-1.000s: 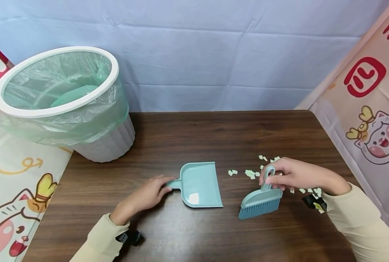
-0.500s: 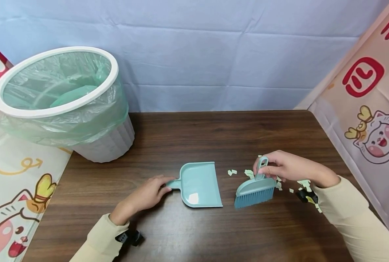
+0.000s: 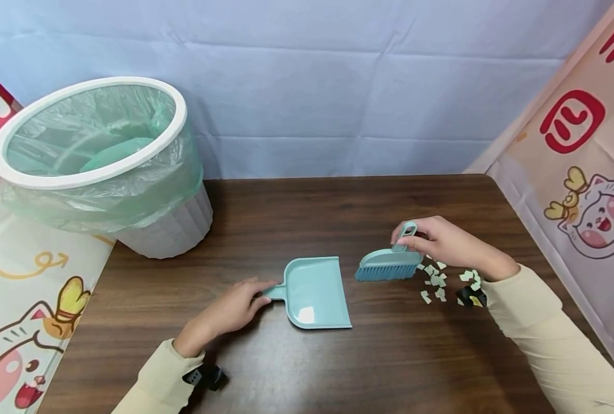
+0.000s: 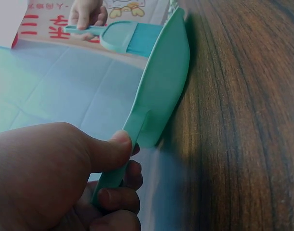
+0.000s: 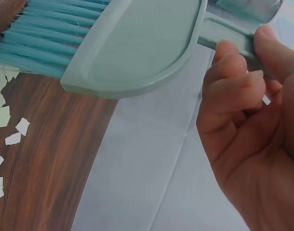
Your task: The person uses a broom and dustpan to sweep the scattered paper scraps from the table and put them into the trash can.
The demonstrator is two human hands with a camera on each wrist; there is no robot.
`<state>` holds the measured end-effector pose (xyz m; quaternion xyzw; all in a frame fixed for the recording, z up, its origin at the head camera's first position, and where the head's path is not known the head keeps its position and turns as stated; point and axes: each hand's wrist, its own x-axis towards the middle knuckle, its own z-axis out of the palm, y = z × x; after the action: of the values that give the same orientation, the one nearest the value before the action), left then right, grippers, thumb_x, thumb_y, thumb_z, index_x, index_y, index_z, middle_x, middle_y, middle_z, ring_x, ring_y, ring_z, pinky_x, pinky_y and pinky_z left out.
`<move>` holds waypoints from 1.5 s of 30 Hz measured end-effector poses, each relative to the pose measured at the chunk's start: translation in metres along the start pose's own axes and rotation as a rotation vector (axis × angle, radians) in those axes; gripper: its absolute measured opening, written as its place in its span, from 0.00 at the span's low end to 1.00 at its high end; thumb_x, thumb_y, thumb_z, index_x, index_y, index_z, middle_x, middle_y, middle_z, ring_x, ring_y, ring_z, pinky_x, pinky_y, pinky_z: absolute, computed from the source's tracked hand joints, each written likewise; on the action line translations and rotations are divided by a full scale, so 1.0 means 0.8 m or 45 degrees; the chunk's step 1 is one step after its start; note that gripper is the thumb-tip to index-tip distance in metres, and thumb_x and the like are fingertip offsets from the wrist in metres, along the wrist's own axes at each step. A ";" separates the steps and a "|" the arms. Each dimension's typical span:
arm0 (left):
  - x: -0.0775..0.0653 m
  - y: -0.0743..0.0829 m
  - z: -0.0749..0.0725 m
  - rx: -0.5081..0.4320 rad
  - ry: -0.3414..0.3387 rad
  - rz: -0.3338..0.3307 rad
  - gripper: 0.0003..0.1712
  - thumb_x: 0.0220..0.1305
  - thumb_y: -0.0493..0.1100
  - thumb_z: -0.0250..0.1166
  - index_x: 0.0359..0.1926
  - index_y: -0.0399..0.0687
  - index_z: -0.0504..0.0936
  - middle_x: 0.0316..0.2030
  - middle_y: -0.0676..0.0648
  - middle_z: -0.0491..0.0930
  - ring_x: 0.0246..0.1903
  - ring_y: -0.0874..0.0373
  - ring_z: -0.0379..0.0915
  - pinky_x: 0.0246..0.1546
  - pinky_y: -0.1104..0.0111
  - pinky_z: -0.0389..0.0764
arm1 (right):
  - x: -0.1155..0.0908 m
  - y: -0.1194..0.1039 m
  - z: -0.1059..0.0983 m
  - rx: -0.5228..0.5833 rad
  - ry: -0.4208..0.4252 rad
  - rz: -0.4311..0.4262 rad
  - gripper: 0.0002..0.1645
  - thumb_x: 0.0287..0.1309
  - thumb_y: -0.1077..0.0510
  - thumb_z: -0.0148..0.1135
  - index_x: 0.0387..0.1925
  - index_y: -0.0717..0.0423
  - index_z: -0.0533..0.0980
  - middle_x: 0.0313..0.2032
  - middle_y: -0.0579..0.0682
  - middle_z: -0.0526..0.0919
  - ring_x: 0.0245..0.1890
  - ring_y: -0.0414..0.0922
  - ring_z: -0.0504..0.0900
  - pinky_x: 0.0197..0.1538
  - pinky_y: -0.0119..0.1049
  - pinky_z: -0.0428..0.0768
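Observation:
A pale teal dustpan point(image 3: 317, 293) lies on the dark wooden table, its straight edge facing right. My left hand point(image 3: 237, 307) pinches its handle between thumb and curled fingers, plainly seen in the left wrist view, where the dustpan point(image 4: 164, 72) fills the middle. In my right hand point(image 3: 441, 244) is a small teal brush point(image 3: 390, 264), gripped by its looped handle with the blue bristles point(image 5: 55, 33) pointing down. It is to the right of and behind the dustpan. Pale paper scraps point(image 3: 435, 279) are scattered right of the bristles, partly under the right hand and wrist.
A white bin point(image 3: 167, 227) with a translucent green bag stands at the back left. A pale blue cloth point(image 3: 296, 86) hangs behind the table, and printed panels point(image 3: 586, 190) flank both sides. Black straps with small devices sit at both wrists.
My right hand has carried the brush away from me and to the left. The scraps near the dustpan's right side are now hidden behind the brush. The left hand and dustpan have stayed put.

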<state>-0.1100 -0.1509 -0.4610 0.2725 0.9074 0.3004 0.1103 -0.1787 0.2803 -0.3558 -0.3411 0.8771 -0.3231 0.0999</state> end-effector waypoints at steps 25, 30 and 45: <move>0.006 0.001 0.001 -0.038 0.031 -0.103 0.22 0.74 0.37 0.62 0.66 0.38 0.77 0.61 0.40 0.79 0.64 0.39 0.72 0.64 0.46 0.71 | -0.029 -0.006 0.019 -0.711 0.838 0.224 0.09 0.67 0.63 0.58 0.29 0.57 0.70 0.12 0.41 0.56 0.11 0.40 0.57 0.18 0.36 0.56; 0.005 0.003 0.001 -0.031 0.019 -0.117 0.22 0.74 0.38 0.62 0.66 0.39 0.77 0.62 0.38 0.78 0.66 0.35 0.69 0.66 0.43 0.68 | -0.027 0.001 0.035 -0.737 0.789 0.206 0.13 0.67 0.63 0.56 0.26 0.54 0.65 0.12 0.40 0.52 0.11 0.40 0.54 0.17 0.36 0.54; 0.005 0.003 0.001 -0.036 0.000 -0.121 0.22 0.75 0.38 0.61 0.67 0.39 0.76 0.63 0.38 0.77 0.66 0.33 0.67 0.67 0.43 0.67 | -0.008 -0.009 0.061 -0.597 0.713 0.194 0.12 0.68 0.63 0.58 0.28 0.53 0.68 0.13 0.41 0.54 0.12 0.38 0.55 0.20 0.34 0.56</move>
<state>-0.1121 -0.1463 -0.4603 0.2274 0.9150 0.3077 0.1283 -0.1510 0.2560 -0.3890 -0.1868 0.9435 -0.1857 -0.2010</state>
